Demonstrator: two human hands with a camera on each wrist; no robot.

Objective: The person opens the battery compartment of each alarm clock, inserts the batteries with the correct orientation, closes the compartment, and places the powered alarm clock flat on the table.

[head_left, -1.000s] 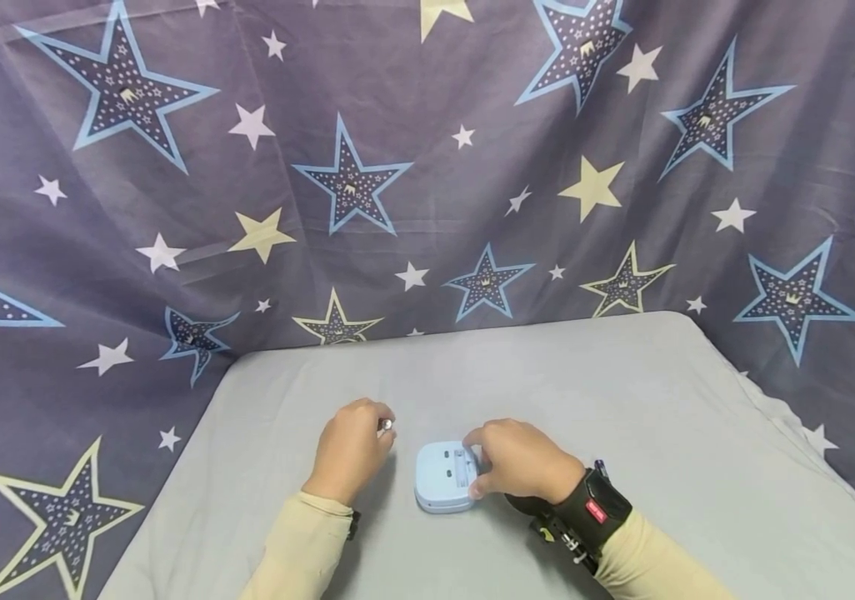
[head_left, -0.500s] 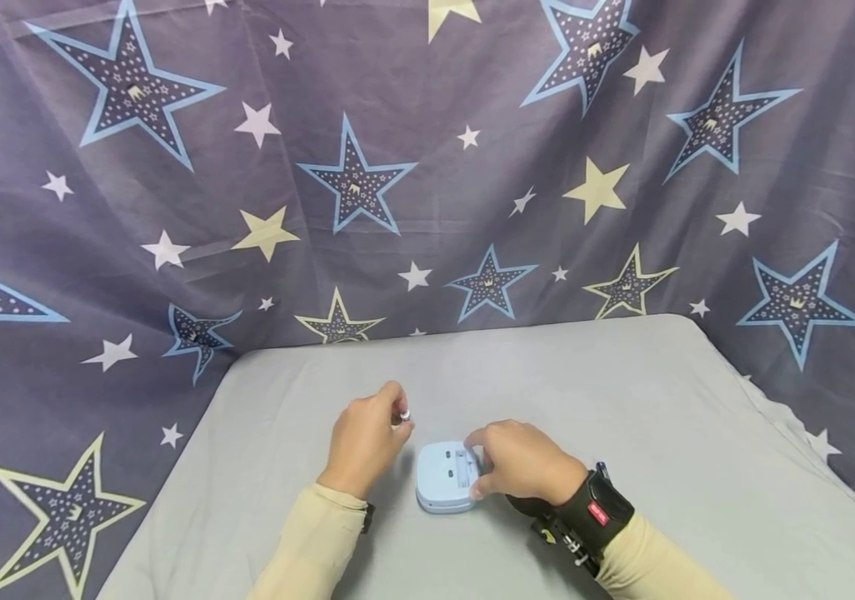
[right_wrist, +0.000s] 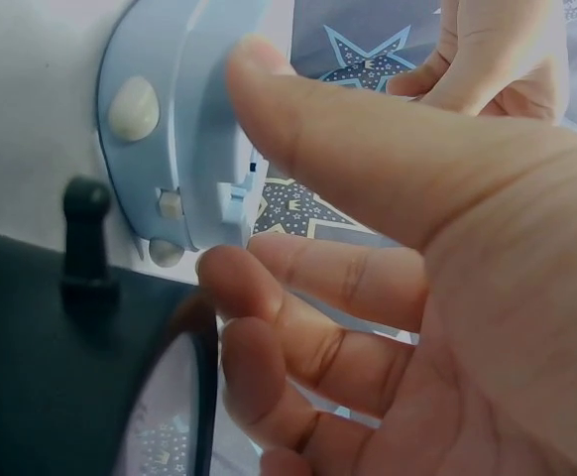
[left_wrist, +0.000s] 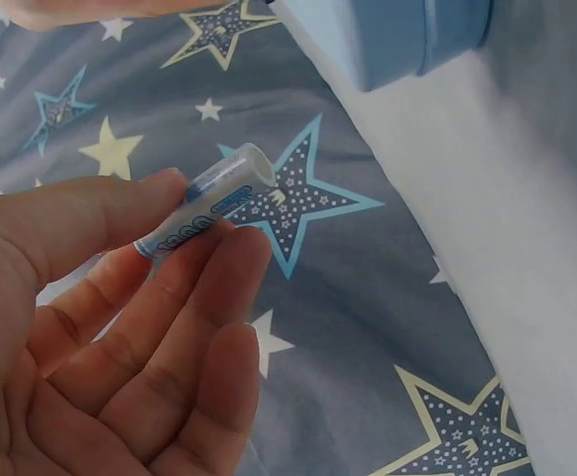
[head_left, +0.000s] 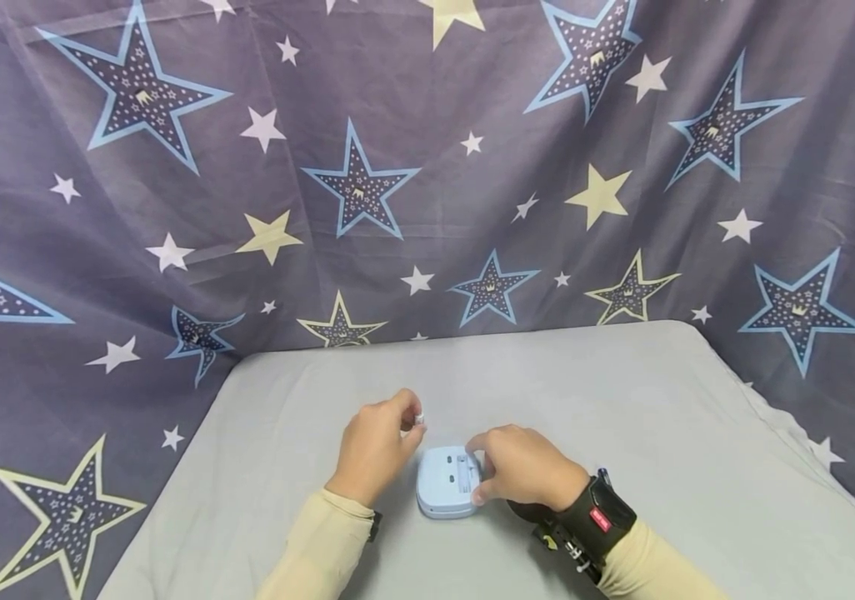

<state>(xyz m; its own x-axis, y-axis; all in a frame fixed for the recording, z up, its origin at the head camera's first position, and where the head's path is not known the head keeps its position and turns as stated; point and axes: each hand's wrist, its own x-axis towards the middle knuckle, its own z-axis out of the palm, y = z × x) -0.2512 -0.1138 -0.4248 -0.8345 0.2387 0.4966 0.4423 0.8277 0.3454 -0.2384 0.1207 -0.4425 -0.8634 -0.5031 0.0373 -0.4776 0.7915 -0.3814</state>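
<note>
My left hand (head_left: 373,448) pinches a small battery (left_wrist: 214,196) between thumb and fingers, and printed digits show on its white and blue wrapper. The battery hangs in the air at the upper left of a light blue rounded device (head_left: 435,483), apart from it. That device lies on the grey cloth with an uncovered battery compartment (head_left: 467,473) and two small dark slots facing up. My right hand (head_left: 523,467) grips its right side, fingers at the far edge and thumb at the near one. In the right wrist view, the device's side wall (right_wrist: 204,109) bears a pale oval knob.
A grey cloth (head_left: 585,383) covers the table. Behind and beside it hangs a dark curtain (head_left: 427,200) with a star print. A black strap (head_left: 598,521) with a mounted device sits on my right wrist, close to the cloth.
My left hand has moved to the right with the battery, nearer the device's far left corner. My right hand keeps its grip, and the device has stayed in place.
</note>
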